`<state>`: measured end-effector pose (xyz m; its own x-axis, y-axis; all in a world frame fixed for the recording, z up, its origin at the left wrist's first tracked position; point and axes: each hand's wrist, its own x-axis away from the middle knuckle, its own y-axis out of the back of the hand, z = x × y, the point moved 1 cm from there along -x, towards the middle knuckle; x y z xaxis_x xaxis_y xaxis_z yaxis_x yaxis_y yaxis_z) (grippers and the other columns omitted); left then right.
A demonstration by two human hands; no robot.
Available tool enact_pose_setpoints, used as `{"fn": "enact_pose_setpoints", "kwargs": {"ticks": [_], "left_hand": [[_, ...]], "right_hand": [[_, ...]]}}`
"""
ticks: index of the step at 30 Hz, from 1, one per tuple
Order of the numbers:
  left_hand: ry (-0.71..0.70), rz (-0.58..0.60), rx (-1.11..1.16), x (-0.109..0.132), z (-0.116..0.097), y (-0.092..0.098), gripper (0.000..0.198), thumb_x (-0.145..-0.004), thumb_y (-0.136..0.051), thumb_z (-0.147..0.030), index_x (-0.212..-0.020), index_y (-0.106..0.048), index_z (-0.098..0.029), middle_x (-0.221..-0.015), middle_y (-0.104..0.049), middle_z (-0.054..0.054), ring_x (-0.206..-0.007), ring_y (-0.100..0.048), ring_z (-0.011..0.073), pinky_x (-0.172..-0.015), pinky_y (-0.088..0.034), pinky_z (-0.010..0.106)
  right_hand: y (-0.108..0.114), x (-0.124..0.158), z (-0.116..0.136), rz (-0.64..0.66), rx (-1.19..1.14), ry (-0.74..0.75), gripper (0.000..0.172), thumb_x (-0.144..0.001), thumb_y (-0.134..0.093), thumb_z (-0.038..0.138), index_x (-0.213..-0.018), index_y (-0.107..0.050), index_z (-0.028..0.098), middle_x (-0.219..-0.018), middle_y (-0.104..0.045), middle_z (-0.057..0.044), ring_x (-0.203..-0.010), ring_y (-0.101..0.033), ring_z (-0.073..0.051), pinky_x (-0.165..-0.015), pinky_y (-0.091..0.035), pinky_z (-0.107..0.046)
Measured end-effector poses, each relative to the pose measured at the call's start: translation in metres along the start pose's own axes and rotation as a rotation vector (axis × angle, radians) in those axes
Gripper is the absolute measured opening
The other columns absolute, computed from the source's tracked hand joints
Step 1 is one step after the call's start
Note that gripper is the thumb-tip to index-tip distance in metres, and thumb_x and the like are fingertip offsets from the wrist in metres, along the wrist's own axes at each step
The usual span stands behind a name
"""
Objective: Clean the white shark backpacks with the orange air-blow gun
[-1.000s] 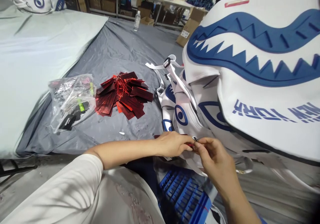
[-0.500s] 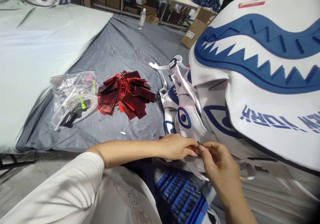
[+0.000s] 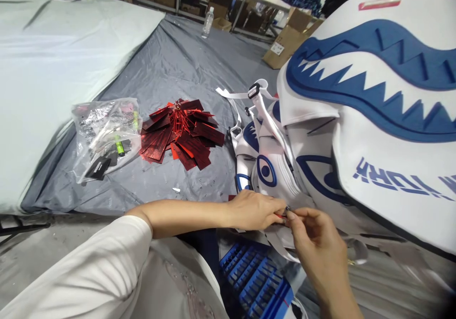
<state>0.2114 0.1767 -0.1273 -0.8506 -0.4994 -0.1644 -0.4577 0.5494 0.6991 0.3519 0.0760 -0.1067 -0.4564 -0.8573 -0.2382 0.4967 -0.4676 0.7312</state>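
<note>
My left hand (image 3: pixel 253 210) is closed, with a short length of red cord (image 3: pixel 280 216) at its fingertips. Thumb and forefinger of my right hand (image 3: pixel 318 243) pinch a small dark piece at the end of that cord; its kind is too small to make out. Both hands meet at the lower front of a white backpack (image 3: pixel 265 143) with blue eye patches and white straps. Beneath my left wrist a dark red edge peeks out, mostly hidden. Left of the bags, a fanned bunch of shiny red hang tags (image 3: pixel 181 134) lies on the grey sheet.
A large white backpack (image 3: pixel 377 157) with blue shark teeth rises at right. A clear plastic bag (image 3: pixel 107 138) with a green-labelled item lies left of the tags. Below my hands is a blue slatted stool or crate (image 3: pixel 252 278). Behind stand a bottle (image 3: pixel 207 23) and a carton (image 3: pixel 285 43).
The view has shifted slightly, so the bags sit a little further right. Both hands stay together at the cord, and more of the red cord shows between them.
</note>
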Motion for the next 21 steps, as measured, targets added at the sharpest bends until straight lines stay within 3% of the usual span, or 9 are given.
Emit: {"fn": "enact_pose_setpoints", "kwargs": {"ticks": [4,10,13,15,17,19,21], "left_hand": [[-0.013,0.048,0.003,0.0,0.002,0.0,0.024,-0.099,-0.047,-0.033,-0.115,-0.063,-0.027,-0.111,-0.074,0.001,-0.101,-0.07,0.0202,-0.074,-0.047,0.028],[-0.019,-0.058,-0.069,0.003,-0.003,-0.006,0.021,-0.1,-0.044,-0.032,-0.107,-0.061,-0.021,-0.106,-0.072,0.003,-0.095,-0.07,0.0203,-0.071,-0.048,0.029],[-0.091,-0.138,0.054,0.004,0.007,0.0,0.015,-0.097,-0.051,-0.03,-0.105,-0.06,-0.021,-0.114,-0.07,0.004,-0.105,-0.067,0.0188,-0.079,-0.051,0.029],[-0.126,-0.362,0.139,0.013,0.03,0.021,0.017,-0.092,-0.06,-0.03,-0.107,-0.06,-0.021,-0.122,-0.067,0.006,-0.111,-0.064,0.0183,-0.088,-0.052,0.029],[-0.032,-0.751,0.158,0.031,0.065,0.056,0.024,-0.089,-0.064,-0.029,-0.111,-0.059,-0.021,-0.118,-0.066,0.008,-0.104,-0.063,0.0176,-0.088,-0.052,0.03],[0.194,-1.183,0.1,0.056,0.108,0.098,0.027,-0.089,-0.062,-0.027,-0.114,-0.058,-0.02,-0.108,-0.064,0.007,-0.088,-0.062,0.0148,-0.081,-0.051,0.028],[0.355,-1.401,0.006,0.077,0.149,0.139,0.034,-0.086,-0.064,-0.026,-0.118,-0.055,-0.018,-0.116,-0.061,0.008,-0.085,-0.061,0.0129,-0.084,-0.05,0.028]], "right_hand": [[0.0,0.0,0.001,-0.026,0.047,0.011,0.038,-0.08,-0.059,0.057,-0.092,-0.06,0.021,-0.076,-0.067,-0.005,-0.064,-0.062,-0.02,-0.06,-0.047,-0.032],[-0.004,-0.003,-0.004,-0.05,0.071,0.002,0.042,-0.08,-0.058,0.059,-0.094,-0.061,0.02,-0.079,-0.069,-0.006,-0.067,-0.065,-0.022,-0.061,-0.049,-0.033],[0.001,0.0,0.004,-0.036,0.208,0.142,0.046,-0.086,-0.053,0.058,-0.107,-0.063,0.019,-0.086,-0.072,-0.009,-0.069,-0.067,-0.024,-0.062,-0.049,-0.034],[0.003,0.005,0.017,-0.104,0.374,0.283,0.046,-0.092,-0.048,0.052,-0.119,-0.062,0.017,-0.101,-0.072,-0.013,-0.077,-0.069,-0.027,-0.062,-0.049,-0.035],[-0.006,0.008,0.035,-0.207,0.446,0.409,0.04,-0.096,-0.048,0.042,-0.124,-0.062,0.017,-0.111,-0.07,-0.015,-0.085,-0.069,-0.026,-0.066,-0.049,-0.034],[-0.034,0.004,0.057,-0.218,0.338,0.531,0.03,-0.097,-0.051,0.032,-0.12,-0.063,0.017,-0.107,-0.071,-0.013,-0.086,-0.069,-0.022,-0.071,-0.05,-0.031],[-0.082,-0.014,0.084,-0.082,0.142,0.621,0.025,-0.097,-0.052,0.027,-0.117,-0.064,0.019,-0.098,-0.073,-0.008,-0.084,-0.07,-0.019,-0.075,-0.051,-0.029]]}}
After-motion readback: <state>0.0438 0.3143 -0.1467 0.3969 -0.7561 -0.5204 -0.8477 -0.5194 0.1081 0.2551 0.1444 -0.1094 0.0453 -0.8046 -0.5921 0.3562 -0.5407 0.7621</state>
